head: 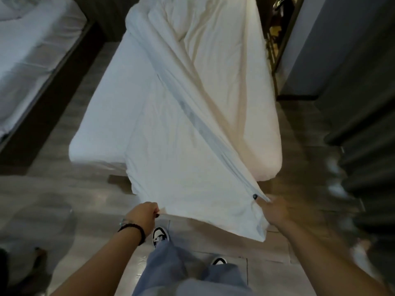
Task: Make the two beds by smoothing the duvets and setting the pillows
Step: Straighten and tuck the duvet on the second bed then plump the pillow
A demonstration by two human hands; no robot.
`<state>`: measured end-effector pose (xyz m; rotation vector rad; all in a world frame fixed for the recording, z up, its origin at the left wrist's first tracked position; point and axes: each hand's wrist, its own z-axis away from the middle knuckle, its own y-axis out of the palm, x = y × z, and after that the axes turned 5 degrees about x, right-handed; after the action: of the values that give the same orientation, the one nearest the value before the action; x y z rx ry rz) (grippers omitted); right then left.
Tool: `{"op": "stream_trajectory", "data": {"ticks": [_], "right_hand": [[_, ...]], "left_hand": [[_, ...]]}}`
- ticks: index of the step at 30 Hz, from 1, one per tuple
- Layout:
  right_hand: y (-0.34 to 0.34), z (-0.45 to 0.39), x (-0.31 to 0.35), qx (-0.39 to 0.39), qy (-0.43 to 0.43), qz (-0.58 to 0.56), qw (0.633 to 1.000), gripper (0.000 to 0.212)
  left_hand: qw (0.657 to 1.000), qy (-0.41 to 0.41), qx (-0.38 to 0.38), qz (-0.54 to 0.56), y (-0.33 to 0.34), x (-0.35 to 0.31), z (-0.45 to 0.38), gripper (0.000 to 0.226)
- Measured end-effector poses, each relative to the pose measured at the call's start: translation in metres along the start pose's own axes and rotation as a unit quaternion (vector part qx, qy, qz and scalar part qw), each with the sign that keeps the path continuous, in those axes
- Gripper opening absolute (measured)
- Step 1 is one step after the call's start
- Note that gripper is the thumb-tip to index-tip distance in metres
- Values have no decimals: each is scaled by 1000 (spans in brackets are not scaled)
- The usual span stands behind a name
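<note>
A white duvet (181, 133) lies crumpled and folded lengthwise along the near bed (102, 116), its foot end pulled off the mattress toward me. My left hand (145, 214) grips the duvet's bottom edge at its left corner. My right hand (275, 210) grips the same edge at the right, beside a dark button on the cover's opening. The edge hangs in the air between both hands, above the floor. Bare fitted sheet shows on both sides of the duvet. A second bed (32, 52) with white bedding stands at the upper left. No pillow is visible.
A grey wood-look floor (70, 189) runs between and in front of the beds. Dark curtains (363, 129) hang at the right, blurred. A dark shelf or frame (277, 39) stands beside the bed's far right. My feet in black-and-white shoes stand at the bed's foot.
</note>
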<state>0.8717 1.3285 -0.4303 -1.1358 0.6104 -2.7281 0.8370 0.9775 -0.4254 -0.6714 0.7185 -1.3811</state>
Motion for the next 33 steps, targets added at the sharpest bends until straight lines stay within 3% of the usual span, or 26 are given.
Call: {"op": "stream_trajectory", "data": {"ticks": [2,3,5,6,7,8,11,15,18,21,27,33], "right_hand": [[6,-11,-3,6,-2,11,1000,27],[7,-15,-6,55,6,24,998,32],[12,-27,-23,302,36,80,949,39],[16,-39,-44,345,-12,106,933,25],[18,-43,-60,307,40,113,944,24],[19,-50,-72,251,80,199,944,33],[27,-41,-79,145,70,316,935,26],[64,-38,-21,181,24,307,934,40],[100,-28,47,190,-66,308,930,8],[146,-13,119,183,-136,309,923,37],[253,18,235,158,-245,307,906,44],[360,31,325,183,-283,360,870,60]], "left_hand": [[1000,-7,6,-11,5,4,1,19],[1000,1,13,-20,9,2,1,16],[999,39,11,-29,14,-6,1,21],[998,59,2,-18,15,-9,-1,24],[998,69,-3,1,14,-13,-2,30],[997,71,0,19,12,-16,-5,38],[996,73,15,49,3,-21,-13,52],[991,85,15,106,-19,-14,-24,54],[983,102,-12,155,-38,5,-32,54],[974,125,-26,189,-62,34,-37,55],[964,120,-56,231,-121,134,-50,55],[965,91,-77,232,-183,253,-73,54]]}}
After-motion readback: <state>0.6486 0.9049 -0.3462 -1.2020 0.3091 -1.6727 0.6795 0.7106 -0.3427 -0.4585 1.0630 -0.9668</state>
